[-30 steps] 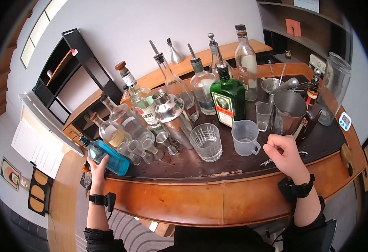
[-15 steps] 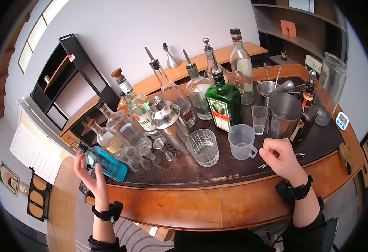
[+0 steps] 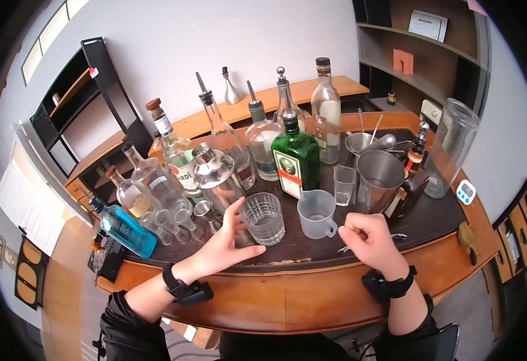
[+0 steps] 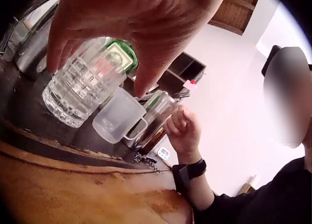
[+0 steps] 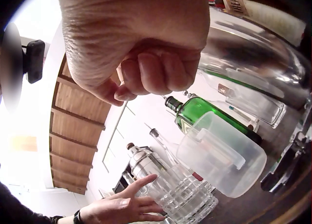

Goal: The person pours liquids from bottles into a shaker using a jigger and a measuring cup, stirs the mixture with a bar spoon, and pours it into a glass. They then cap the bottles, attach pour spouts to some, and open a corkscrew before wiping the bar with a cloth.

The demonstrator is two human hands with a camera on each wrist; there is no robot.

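My left hand is spread beside a cut-glass tumbler, thumb in front and fingers at its left side; whether it touches the glass I cannot tell. In the left wrist view that hand arches over the tumbler, which looks to hold nothing coloured. My right hand, fingers curled into a loose fist with nothing in it, is beside the handle of a clear plastic measuring cup. The right wrist view shows its curled fingers above the cup.
Behind the tumbler stand a steel shaker, a green bottle and several clear bottles. A blue bottle and small stemmed glasses are at the left. At the right are a mixing tin, a tall jar and a timer.
My left hand has let go of the blue bottle, which stands at the left, and has moved right to the tumbler. The right hand keeps its curled pose; the head view has shifted.
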